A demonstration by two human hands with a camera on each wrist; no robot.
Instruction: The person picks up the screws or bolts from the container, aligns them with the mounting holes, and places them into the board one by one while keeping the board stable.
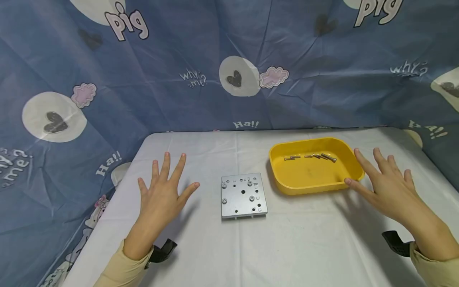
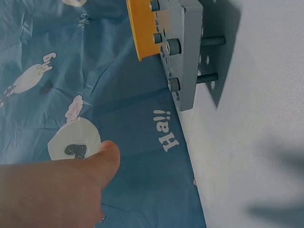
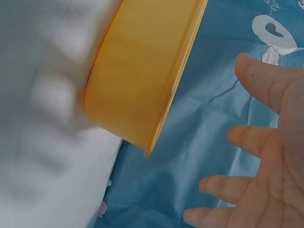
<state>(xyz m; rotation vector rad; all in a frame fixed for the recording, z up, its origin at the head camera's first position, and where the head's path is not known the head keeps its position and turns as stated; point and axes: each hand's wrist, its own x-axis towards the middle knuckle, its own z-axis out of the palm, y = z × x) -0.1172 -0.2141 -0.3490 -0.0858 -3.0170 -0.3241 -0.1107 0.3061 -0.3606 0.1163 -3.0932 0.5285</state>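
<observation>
A square silver metal plate (image 1: 244, 205) with holes lies mid-table, several socket-head screws (image 2: 174, 46) standing in it. In the left wrist view, screw shanks poke out below, holding the plate off the cloth. To its left my left hand (image 1: 159, 199) hovers with fingers spread, touching nothing. Right of the plate sits a shallow yellow tray (image 1: 308, 188), with several loose screws (image 1: 319, 156) inside near its far side. My right hand (image 1: 389, 191) is spread at the tray's right end, holding nothing; in the right wrist view its fingers are apart from the tray wall (image 3: 137, 71).
White cloth (image 1: 301, 247) covers the table. Behind and at the sides hangs a blue printed curtain (image 1: 172, 52), meeting the table's far edge. A black strap (image 1: 163, 251) is on the left wrist and another black strap (image 1: 396, 243) on the right.
</observation>
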